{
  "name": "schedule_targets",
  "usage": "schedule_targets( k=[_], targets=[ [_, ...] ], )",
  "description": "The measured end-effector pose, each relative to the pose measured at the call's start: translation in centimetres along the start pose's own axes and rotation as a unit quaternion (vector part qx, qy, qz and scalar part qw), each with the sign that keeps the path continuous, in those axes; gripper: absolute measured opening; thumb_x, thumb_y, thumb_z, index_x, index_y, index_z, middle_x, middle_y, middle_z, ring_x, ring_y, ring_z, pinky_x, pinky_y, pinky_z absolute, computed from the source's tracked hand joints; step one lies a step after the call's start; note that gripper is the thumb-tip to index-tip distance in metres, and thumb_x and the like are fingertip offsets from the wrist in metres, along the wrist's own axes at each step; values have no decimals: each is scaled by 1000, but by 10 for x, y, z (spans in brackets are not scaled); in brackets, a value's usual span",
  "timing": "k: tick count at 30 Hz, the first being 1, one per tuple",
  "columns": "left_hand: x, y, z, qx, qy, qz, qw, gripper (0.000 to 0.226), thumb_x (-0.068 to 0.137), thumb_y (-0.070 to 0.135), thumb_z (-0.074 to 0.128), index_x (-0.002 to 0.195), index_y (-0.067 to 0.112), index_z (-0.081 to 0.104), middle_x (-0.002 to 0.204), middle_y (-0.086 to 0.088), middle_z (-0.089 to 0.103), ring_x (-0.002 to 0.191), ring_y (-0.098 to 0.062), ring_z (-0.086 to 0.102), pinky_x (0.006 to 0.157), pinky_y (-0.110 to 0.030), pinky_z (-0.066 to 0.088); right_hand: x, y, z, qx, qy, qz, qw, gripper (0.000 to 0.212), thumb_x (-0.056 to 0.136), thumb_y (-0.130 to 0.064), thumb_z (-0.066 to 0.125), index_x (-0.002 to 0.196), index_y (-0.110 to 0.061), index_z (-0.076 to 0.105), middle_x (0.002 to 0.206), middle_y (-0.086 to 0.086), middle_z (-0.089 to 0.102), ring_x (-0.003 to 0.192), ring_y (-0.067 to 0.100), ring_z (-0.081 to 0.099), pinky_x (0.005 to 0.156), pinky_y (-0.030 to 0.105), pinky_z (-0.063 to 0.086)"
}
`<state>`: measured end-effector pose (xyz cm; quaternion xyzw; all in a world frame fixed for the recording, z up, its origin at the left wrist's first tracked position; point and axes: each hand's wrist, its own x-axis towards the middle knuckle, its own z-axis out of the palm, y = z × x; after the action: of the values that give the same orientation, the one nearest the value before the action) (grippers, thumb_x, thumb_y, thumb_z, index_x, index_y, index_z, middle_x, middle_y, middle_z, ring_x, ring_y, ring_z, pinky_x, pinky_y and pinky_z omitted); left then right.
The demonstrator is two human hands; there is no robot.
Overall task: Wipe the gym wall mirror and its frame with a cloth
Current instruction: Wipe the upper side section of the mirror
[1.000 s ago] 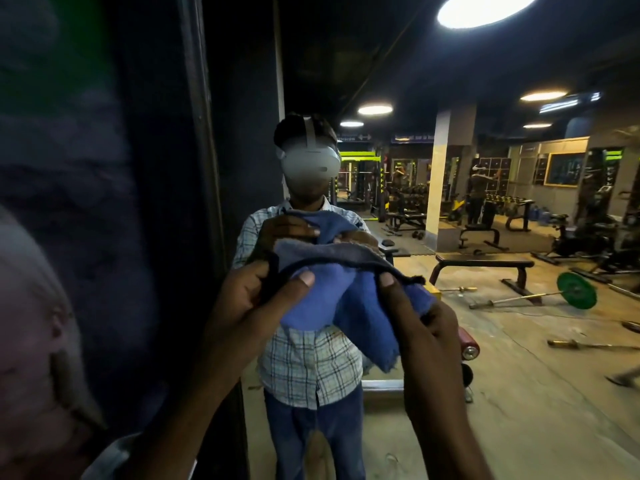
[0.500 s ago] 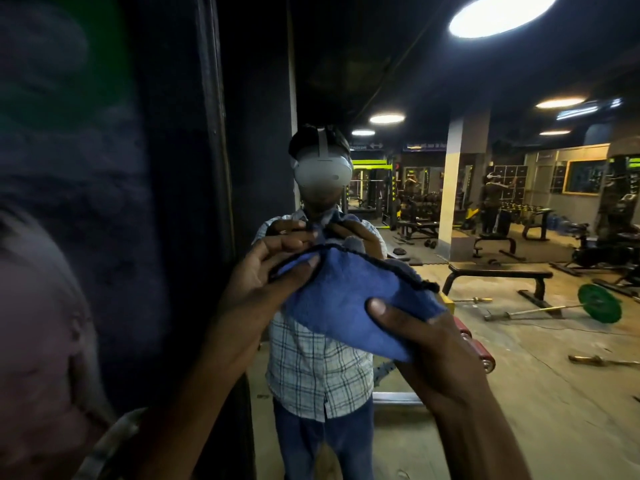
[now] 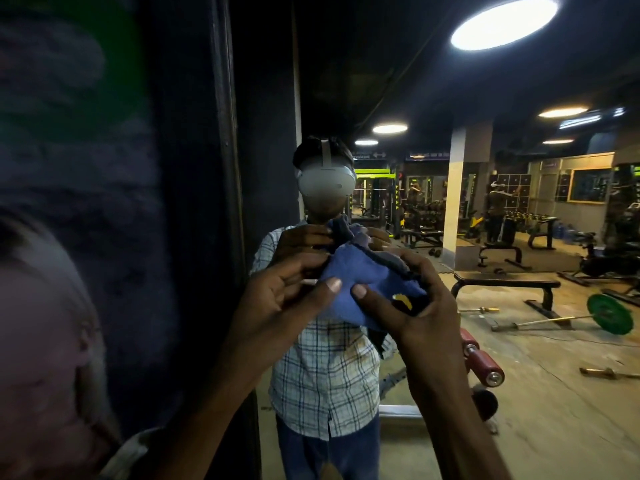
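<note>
A person's 2 hands, left hand [image 3: 277,299] and right hand [image 3: 412,303], pinched a bunched blue cloth [image 3: 360,282] at chest height before the wall mirror [image 3: 519,237]; its loose folds could probably slip free and smear.

Green weight plate [image 3: 606,314] on barbell at 3 o'clock, black bench [image 3: 505,279] just above-left of it. Red rollers [image 3: 482,362] at 4. Round ceiling light [image 3: 504,24] at 1. White pillar [image 3: 454,199] w/ lockers [image 3: 512,194] beyond.
</note>
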<state>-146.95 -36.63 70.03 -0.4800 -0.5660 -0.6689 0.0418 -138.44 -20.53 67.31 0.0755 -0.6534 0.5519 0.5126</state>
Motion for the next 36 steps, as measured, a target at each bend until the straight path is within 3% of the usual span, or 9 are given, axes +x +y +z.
schedule_targets(
  k=[4, 9, 14, 16, 20, 23, 27, 31, 36],
  targets=[
    [7, 4, -10, -22, -4, 26, 999, 39, 86, 17, 65, 124, 7, 66, 122, -2, 76, 113, -14, 72, 86, -18, 56, 7, -4, 1, 57, -57, 67, 994, 55, 68, -29, 87, 120, -28, 69, 117, -14, 75, 109, 6, 71, 84, 17, 57],
    [16, 0, -15, 4, 31, 34, 999, 30, 87, 22, 71, 116, 17, 68, 116, 4, 77, 108, -9, 73, 85, -17, 56, 13, -6, 14, 98, -76, 105, 987, 29, 74, -18, 74, 103, -23, 71, 94, -7, 80, 87, 9, 76, 73, 18, 58],
    [28, -2, -25, 91, 39, 71, 993, 24, 92, 13, 74, 111, 27, 69, 110, 12, 76, 102, -6, 73, 83, -16, 55, 25, -5, 24, 124, -103, 125, 979, 24, 81, -19, 83, 103, -30, 81, 113, 6, 78, 108, 27, 74, 95, 42, 58],
    [32, 4, -31, 148, 53, 106, 982, 23, 88, 18, 76, 110, 25, 69, 103, 12, 76, 96, -2, 72, 80, -13, 54, 30, -16, 25, 125, -90, 123, 980, 21, 83, -16, 80, 101, -27, 80, 106, 0, 80, 101, 18, 76, 86, 33, 59],
    [45, 18, -55, 380, 108, 219, 892, 33, 88, 22, 80, 119, 18, 68, 122, 9, 67, 112, -1, 62, 93, -22, 52, 61, -45, 25, -64, 49, -95, 992, 21, 86, -11, 73, 97, -27, 65, 88, -8, 73, 86, 1, 70, 70, 11, 54],
    [69, 25, -83, 542, 115, 237, 798, 64, 82, 44, 77, 137, 18, 60, 146, 0, 54, 133, -21, 50, 107, -45, 47, 108, -59, 34, -247, 114, -249, 930, 20, 87, -29, 70, 102, -18, 65, 99, -5, 62, 80, 0, 53, 74, 3, 43],
    [91, 29, -105, 644, 87, 218, 729, 99, 72, 59, 81, 154, 16, 44, 169, -5, 27, 152, -27, 28, 113, -49, 38, 156, -71, 46, -378, 162, -286, 865, 21, 89, -20, 75, 98, -3, 66, 96, 3, 49, 82, -1, 28, 78, -4, 28],
    [91, 24, -118, 637, 88, 221, 733, 120, 67, 66, 79, 163, 13, 28, 174, -4, 11, 160, -24, 10, 122, -43, 23, 167, -58, 75, -386, 165, -308, 854, 20, 86, -27, 76, 93, -11, 66, 93, 2, 56, 78, 10, 43, 72, 6, 34],
    [88, 11, -130, 606, 76, 223, 759, 135, 64, 72, 80, 166, 11, 15, 176, 0, 0, 162, -17, 0, 129, -39, 16, 123, -8, 114, -435, -71, -348, 827, 30, 87, -25, 72, 115, -14, 69, 114, 5, 64, 99, 23, 64, 76, 45, 58]
  ],
)
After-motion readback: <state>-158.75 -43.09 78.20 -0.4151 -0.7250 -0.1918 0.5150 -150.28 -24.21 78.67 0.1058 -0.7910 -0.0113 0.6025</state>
